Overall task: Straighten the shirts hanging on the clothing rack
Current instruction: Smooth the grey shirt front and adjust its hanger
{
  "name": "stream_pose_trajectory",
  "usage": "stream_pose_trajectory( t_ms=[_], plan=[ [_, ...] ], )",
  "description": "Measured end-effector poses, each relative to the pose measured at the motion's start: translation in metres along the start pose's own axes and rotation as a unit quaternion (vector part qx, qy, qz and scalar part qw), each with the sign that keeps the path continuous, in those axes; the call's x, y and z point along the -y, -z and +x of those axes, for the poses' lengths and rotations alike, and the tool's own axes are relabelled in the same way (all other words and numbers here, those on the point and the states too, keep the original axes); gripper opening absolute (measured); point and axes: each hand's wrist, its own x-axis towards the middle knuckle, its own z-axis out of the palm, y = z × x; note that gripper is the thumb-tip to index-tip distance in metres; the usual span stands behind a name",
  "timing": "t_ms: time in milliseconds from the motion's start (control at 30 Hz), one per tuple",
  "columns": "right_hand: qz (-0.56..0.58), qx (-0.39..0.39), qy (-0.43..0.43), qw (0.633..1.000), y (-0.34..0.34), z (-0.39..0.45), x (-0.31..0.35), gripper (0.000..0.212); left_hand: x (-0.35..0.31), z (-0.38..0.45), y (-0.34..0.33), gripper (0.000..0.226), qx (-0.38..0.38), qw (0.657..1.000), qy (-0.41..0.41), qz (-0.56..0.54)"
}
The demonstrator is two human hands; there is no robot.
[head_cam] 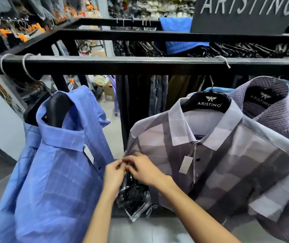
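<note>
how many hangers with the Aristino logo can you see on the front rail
2: one in the grey checked shirt at centre, one in the purple striped shirt right of it. The blue shirt's hanger logo is hidden.

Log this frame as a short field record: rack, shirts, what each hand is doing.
rack: black rail with wire hanger hooks over it
shirts: blue shirt at left; grey plaid shirt in the middle; purple checked shirt behind it at right
left hand: pinches the grey plaid shirt's sleeve edge
right hand: pinches the same edge, fingertips meeting the left hand's
tags: paper tag hangs at the grey shirt's placket
</note>
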Motion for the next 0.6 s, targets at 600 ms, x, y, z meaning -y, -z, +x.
stream_pose_trajectory(
  t_ms=[600],
  plan=[
    [-0.001, -0.186, 0.029, 0.982, 0.014, -0.031, -0.001, 0.015, -0.01, -0.03, 0.017, 0.019, -0.126, 0.924, -0.286, 0.22]
  ],
)
